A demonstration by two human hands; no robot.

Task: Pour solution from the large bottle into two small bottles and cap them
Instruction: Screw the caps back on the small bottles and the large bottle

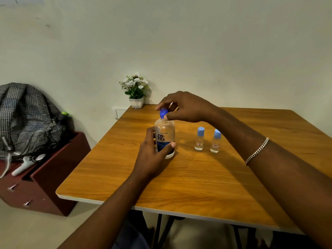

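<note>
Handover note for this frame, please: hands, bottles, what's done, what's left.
Left hand grips the large bottle, upright on the table.
Right hand pinches its cap, which is on.
Small bottles stand capped to its right, untouched; fill level unclear.
Done: no pouring evident.
Left: open all three, fill both small ones, recap.

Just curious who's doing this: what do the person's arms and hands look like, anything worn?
No sleeves or gloves are in view. A silver chain bracelet circles the wrist behind the right hand; the left hand shows no jewellery.
</note>
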